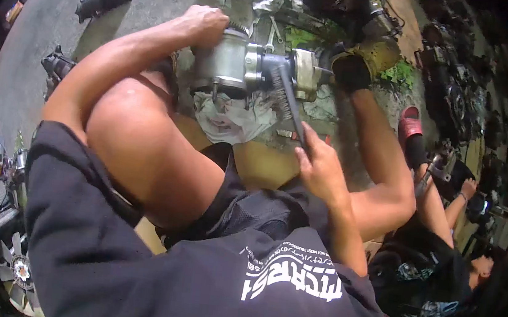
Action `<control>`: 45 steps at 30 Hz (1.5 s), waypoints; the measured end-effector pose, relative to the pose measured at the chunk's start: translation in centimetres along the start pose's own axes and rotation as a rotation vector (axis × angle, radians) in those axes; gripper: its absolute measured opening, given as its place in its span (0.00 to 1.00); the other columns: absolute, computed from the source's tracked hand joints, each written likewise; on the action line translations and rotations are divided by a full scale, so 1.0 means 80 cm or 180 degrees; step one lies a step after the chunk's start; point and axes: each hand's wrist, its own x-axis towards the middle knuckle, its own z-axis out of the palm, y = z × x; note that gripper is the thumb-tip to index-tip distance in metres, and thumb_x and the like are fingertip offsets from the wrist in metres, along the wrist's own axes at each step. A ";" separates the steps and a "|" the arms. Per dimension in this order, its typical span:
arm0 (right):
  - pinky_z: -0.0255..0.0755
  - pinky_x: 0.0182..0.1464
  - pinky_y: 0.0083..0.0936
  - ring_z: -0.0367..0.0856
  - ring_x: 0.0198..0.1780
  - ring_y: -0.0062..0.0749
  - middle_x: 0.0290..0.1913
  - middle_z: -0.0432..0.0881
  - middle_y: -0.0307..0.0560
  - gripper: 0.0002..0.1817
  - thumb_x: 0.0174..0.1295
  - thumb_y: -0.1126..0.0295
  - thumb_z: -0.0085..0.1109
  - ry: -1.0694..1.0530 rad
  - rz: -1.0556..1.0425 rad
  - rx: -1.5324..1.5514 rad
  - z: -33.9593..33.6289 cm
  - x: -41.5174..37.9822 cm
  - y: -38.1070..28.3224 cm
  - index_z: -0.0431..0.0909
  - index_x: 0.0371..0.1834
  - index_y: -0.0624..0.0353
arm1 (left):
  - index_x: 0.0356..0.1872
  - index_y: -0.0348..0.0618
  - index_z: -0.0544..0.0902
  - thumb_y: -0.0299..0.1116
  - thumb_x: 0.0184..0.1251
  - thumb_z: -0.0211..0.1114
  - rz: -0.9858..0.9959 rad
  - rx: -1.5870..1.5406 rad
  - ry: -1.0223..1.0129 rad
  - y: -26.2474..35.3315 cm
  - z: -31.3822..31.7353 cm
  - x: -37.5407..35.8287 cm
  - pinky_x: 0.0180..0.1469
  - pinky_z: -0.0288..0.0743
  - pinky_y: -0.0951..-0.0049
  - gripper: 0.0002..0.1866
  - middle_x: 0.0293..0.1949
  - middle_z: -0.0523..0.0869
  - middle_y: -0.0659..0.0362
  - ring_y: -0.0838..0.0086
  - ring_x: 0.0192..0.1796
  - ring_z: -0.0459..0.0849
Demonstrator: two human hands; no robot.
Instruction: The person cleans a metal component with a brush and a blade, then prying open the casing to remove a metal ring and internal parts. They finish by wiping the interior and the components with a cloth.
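A cylindrical silver metal machine part (224,62) with a dark neck and a pale end block (305,75) lies between my legs, with a toothed rim at its far edge. My left hand (206,20) is closed over the upper left edge of the part; its fingertips are partly hidden. In my right hand (324,166) is a wire brush (291,103), gripped by its dark handle. The brush's bristle end lies across the dark neck. Crumpled whitish plastic or cloth (233,122) sits beneath the part.
A wrench (273,33) lies on the floor beyond the part. At left are a dark cylindrical part (105,0) and a fan (20,270). Another person (421,275) sits at right, near many dark machine parts (453,93). My yellow shoe (379,55) is near the pale block.
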 end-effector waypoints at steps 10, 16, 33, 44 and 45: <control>0.72 0.63 0.26 0.82 0.58 0.31 0.57 0.85 0.58 0.30 0.68 0.69 0.65 0.0351 0.0347 0.0462 0.028 -0.051 -0.023 0.70 0.69 0.75 | 0.46 0.44 0.86 0.35 0.59 0.65 0.0721 -0.0379 0.0680 0.058 0.001 -0.086 0.51 0.83 0.51 0.14 0.42 0.89 0.47 0.50 0.48 0.88; 0.77 0.53 0.29 0.86 0.46 0.34 0.47 0.87 0.60 0.30 0.65 0.65 0.69 0.0444 0.0254 0.0614 0.044 -0.005 -0.055 0.73 0.66 0.71 | 0.46 0.42 0.86 0.35 0.59 0.66 0.0423 -0.0539 0.0739 -0.002 0.024 -0.129 0.52 0.82 0.50 0.14 0.45 0.89 0.47 0.49 0.49 0.87; 0.77 0.55 0.32 0.87 0.51 0.50 0.51 0.85 0.64 0.20 0.73 0.68 0.57 -0.0524 0.0037 0.0046 -0.061 0.001 -0.075 0.77 0.63 0.69 | 0.48 0.47 0.86 0.40 0.66 0.67 -0.0014 -0.0598 0.0756 -0.014 0.021 -0.155 0.52 0.81 0.52 0.13 0.42 0.90 0.52 0.53 0.49 0.87; 0.75 0.59 0.31 0.85 0.53 0.49 0.53 0.84 0.64 0.24 0.71 0.74 0.56 0.0554 0.0221 0.0439 0.013 -0.012 0.016 0.73 0.70 0.65 | 0.58 0.47 0.84 0.42 0.69 0.67 -0.0044 -0.1187 0.0747 -0.039 0.042 -0.047 0.61 0.77 0.57 0.19 0.54 0.86 0.49 0.53 0.59 0.83; 0.75 0.53 0.32 0.82 0.44 0.49 0.45 0.83 0.62 0.27 0.70 0.77 0.56 0.0544 0.0278 0.0600 0.019 -0.006 0.008 0.70 0.73 0.63 | 0.59 0.47 0.83 0.43 0.71 0.66 -0.0039 -0.1383 0.0789 -0.047 0.045 -0.038 0.63 0.76 0.57 0.20 0.56 0.84 0.49 0.52 0.60 0.82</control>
